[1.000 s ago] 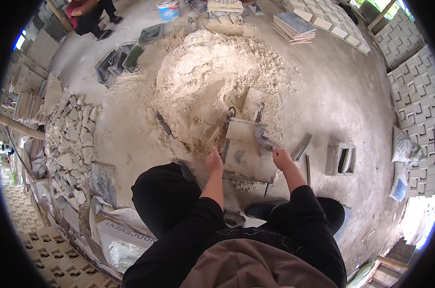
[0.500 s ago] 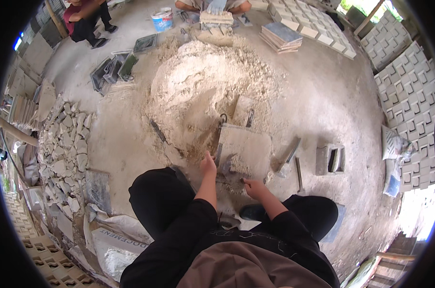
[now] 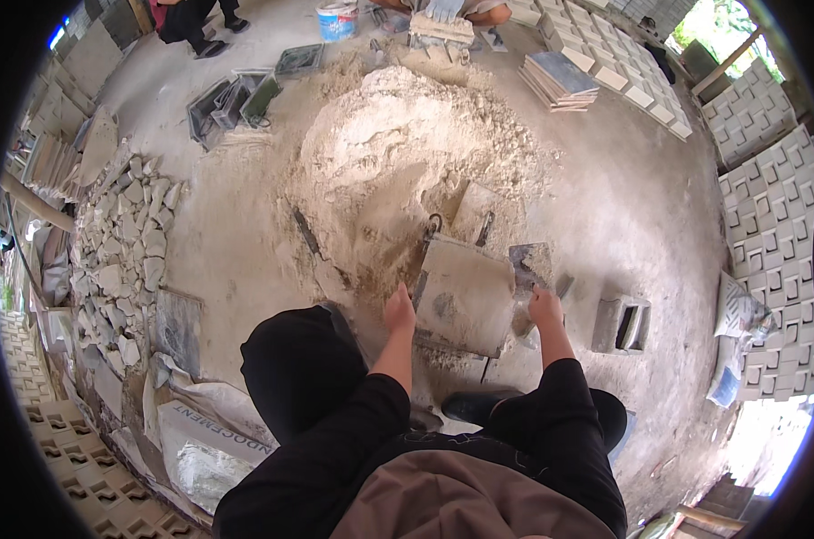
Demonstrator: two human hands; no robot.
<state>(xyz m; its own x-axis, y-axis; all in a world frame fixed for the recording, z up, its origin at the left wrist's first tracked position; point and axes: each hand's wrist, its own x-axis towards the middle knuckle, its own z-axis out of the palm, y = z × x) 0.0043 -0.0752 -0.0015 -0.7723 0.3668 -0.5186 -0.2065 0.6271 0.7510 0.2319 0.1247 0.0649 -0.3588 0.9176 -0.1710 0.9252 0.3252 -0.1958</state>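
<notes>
In front of me lies a square, pale-topped mould [image 3: 465, 292] with a smoothed surface and a dark metal left side. My left hand [image 3: 399, 310] is closed at that side's near end; what its fingers grip is hidden. My right hand [image 3: 545, 307] is closed round the handle of a trowel [image 3: 520, 258], just beyond the mould's right edge. The flat, dark trowel blade carries some damp, crumbly sandy mix [image 3: 539, 260]. A large heap of the same pale mix [image 3: 398, 117] rises beyond the mould.
A hollow block [image 3: 621, 324] stands to the right. Empty metal moulds [image 3: 232, 108] and broken pieces [image 3: 119, 251] lie left. Stacked boards [image 3: 558, 79] and rows of blocks [image 3: 623, 67] are at the far right. A gloved co-worker's hand [image 3: 445, 9] rests on a mould at the back.
My right hand has moved right with the trowel, from the mould's near edge to past its right side. Loose mix on the mould's near part is gone. The view has shifted slightly.
</notes>
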